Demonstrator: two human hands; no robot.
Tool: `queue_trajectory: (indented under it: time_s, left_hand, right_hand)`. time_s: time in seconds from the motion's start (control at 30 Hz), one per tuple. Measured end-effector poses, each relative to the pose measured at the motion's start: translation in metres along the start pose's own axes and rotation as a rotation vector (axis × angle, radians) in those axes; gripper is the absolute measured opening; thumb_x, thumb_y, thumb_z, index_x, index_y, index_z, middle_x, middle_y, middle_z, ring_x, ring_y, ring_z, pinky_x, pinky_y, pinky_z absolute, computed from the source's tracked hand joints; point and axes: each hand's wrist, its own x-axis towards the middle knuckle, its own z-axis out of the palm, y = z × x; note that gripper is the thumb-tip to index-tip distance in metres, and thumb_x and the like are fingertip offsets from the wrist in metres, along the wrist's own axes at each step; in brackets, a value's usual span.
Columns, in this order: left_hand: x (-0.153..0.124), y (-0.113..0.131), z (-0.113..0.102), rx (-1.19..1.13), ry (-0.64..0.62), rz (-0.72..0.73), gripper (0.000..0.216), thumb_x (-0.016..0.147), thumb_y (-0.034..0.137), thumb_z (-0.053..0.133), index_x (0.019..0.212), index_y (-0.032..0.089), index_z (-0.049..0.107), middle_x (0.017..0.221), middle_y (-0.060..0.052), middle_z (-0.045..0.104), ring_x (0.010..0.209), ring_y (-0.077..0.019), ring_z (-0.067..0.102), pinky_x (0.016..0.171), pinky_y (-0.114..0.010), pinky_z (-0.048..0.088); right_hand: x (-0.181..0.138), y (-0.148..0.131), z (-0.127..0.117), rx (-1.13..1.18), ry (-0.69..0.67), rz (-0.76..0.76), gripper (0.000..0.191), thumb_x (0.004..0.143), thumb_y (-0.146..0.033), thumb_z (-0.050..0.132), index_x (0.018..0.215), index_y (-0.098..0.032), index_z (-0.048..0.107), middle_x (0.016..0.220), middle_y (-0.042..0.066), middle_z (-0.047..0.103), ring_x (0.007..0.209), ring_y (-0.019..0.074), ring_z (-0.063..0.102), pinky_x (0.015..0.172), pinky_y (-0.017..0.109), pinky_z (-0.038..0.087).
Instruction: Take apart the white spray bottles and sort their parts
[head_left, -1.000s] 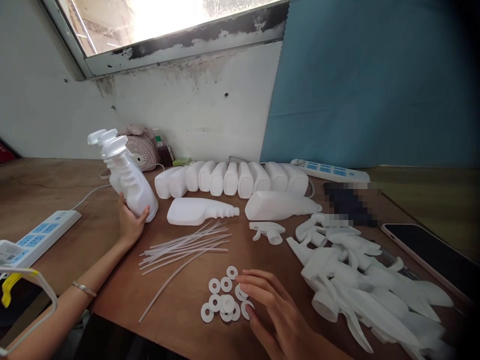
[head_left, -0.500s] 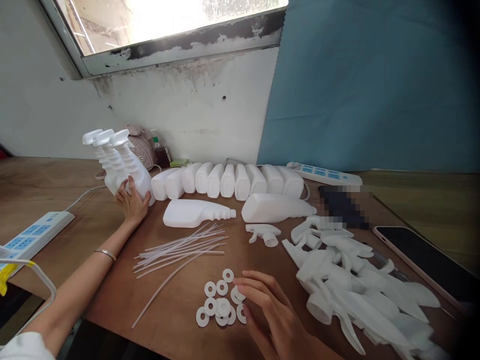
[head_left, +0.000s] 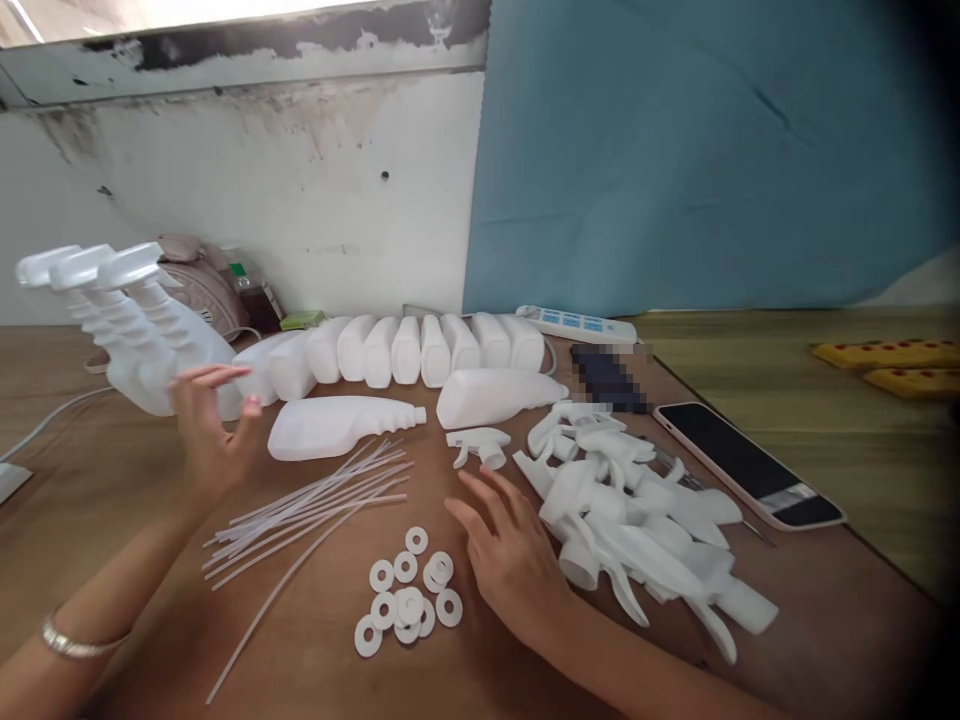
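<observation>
While our left hand [head_left: 206, 435] hovers with an open, empty grip just beside three capped spray bottles [head_left: 142, 335] leaning at the table's [head_left: 862, 600] far left, our right hand [head_left: 510, 550] lies flat with fingers spread, holding nothing, between the white washers [head_left: 409, 600] and the heap of trigger heads [head_left: 637, 520].
</observation>
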Motion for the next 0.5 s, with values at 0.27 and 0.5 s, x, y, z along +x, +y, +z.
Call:
queue_trajectory:
  time_s: [0.27, 0.5]
  left_hand:
    - [-0.03, 0.105, 0.011, -0.455, -1.052, 0.556, 0.015, 0.082, 0.022, 0.051, 0.092, 0.021, 0.062, 0.09, -0.006, 0.058, 0.082, -0.0185, 0.05, 0.074, -0.031, 0.04]
    - [-0.048, 0.095, 0.03, -0.408, -1.074, 0.511, 0.012, 0.081, 0.024, 0.055, 0.09, 0.024, 0.062, 0.101, -0.005, 0.056, 0.09, -0.0212, 0.046, 0.077, -0.034, 0.038]
  right_hand:
    - [0.01, 0.007, 0.009, -0.155, -0.148, 0.218, 0.053, 0.077, -0.007, 0.047, 0.129, -0.007, 0.036, 0.144, 0.026, 0.011, 0.132, 0.042, 0.013, 0.096, 0.055, 0.033]
    - [0.017, 0.007, 0.009, -0.215, -0.229, 0.176, 0.044, 0.076, -0.009, 0.046, 0.121, -0.005, 0.047, 0.13, 0.023, 0.042, 0.117, 0.0402, 0.04, 0.09, 0.054, 0.04]
